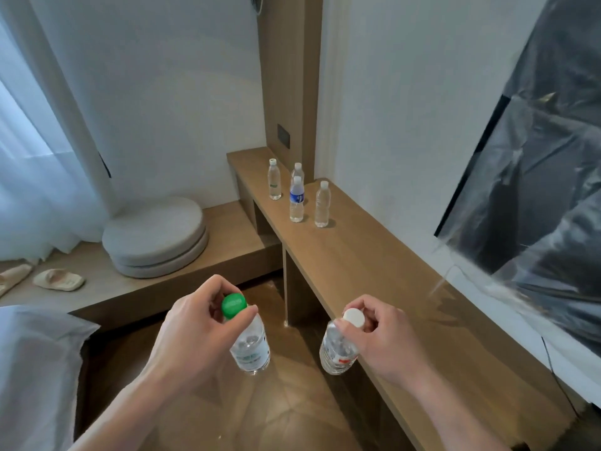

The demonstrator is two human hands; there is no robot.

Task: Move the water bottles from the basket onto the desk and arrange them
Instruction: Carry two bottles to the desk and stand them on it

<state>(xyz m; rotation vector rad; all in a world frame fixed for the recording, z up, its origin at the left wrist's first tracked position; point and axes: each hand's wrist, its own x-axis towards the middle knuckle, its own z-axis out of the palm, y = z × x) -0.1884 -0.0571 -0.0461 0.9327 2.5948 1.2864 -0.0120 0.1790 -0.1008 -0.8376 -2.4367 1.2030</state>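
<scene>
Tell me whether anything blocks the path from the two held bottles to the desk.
Nothing visible does. The green-capped clear bottle and white-capped clear bottle hang over the floor; the long wooden desk beside them is bare.

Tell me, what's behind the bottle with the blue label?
Another clear bottle stands right behind the blue-label bottle on the desk. Only its white cap and shoulders show; the rest is covered.
</scene>
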